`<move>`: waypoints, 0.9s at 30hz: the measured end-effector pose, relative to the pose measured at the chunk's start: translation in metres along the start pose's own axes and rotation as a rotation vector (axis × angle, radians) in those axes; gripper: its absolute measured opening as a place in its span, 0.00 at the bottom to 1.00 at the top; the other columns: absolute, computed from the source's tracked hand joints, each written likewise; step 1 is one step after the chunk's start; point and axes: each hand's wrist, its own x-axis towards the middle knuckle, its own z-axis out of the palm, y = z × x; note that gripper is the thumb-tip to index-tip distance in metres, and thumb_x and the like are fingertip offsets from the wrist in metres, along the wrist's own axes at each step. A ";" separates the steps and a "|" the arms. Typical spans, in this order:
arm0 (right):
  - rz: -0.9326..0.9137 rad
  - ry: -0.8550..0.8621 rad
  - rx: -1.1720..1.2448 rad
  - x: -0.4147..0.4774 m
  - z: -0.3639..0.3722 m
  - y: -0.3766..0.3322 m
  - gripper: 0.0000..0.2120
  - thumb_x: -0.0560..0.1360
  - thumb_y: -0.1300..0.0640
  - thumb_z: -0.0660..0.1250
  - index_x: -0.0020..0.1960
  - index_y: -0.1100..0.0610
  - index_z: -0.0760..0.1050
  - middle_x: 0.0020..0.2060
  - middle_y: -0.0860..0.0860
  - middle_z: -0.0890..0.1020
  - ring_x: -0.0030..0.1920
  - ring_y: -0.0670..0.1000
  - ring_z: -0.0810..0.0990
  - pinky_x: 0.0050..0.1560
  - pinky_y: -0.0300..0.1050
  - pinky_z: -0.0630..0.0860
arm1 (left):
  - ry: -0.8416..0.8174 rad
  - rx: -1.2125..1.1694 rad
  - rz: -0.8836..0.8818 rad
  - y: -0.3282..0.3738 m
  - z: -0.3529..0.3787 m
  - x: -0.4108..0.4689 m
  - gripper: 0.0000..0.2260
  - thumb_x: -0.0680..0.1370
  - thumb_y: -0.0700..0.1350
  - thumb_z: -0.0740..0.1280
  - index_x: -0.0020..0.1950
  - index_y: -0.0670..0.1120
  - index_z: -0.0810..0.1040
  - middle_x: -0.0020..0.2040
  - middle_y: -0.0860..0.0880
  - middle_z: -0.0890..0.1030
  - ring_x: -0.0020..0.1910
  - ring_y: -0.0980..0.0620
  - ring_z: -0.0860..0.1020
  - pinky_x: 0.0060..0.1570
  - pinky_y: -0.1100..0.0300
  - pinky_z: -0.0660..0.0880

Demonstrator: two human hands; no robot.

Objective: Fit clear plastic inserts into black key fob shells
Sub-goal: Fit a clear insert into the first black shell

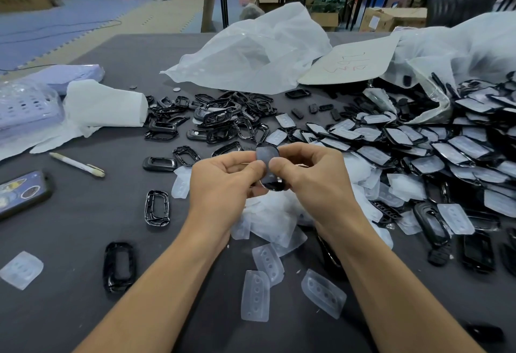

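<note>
Well left of the left hand: phone [22, 193], face up, with a pen [78, 164] beyond it. Just left of the left hand: empty black shells [157, 207], several, lying flat and apart, openings up. Left hand [223, 182]: thumb and fingers curled, pinching the left edge of the held shell [268, 167]. Held shell: one, black, raised above the table between both hands, a greyish face toward the camera; whether an insert is fully seated in it cannot be told. Right hand [312, 179]: thumb on the face, fingers curled behind, pinching the right edge. Beneath and nearer than both hands: loose clear inserts [255, 295], a scattered heap. Right of the right hand: fitted shells [418, 140], many, overlapping. Handling, judged: shell light, stiff, glossy and likely slippery, best taken by its long rims. Insert light, soft and bendable, best taken by its edges and pressed in with the thumbs from the middle outward.
</note>
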 end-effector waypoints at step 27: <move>-0.042 -0.031 -0.010 -0.001 0.001 -0.001 0.08 0.73 0.66 0.72 0.44 0.54 0.85 0.33 0.54 0.85 0.28 0.49 0.78 0.35 0.44 0.76 | 0.064 -0.062 -0.001 0.005 -0.006 0.006 0.09 0.74 0.32 0.75 0.38 0.45 0.87 0.35 0.45 0.86 0.31 0.52 0.83 0.33 0.64 0.80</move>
